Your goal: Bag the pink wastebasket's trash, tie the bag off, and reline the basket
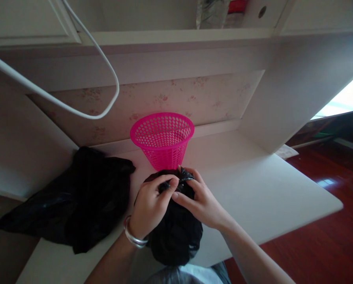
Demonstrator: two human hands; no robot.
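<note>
at lower centre of the frame, the left hand (151, 205) and right hand (205, 202) pinch the twisted top of a black bag (176, 238), seemingly tying or untying it; next likely calls for steady, opposed tugs.

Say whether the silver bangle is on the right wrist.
No, the silver bangle circles the wrist of the left hand, which pinches a black bag.

Left forearm (113, 256) and right forearm (250, 248) angle inward from below. Left hand (149, 207): back up, thumb and index drawn together. Right hand (205, 202): fingers bent, thumb stretched toward left thumb.
</note>
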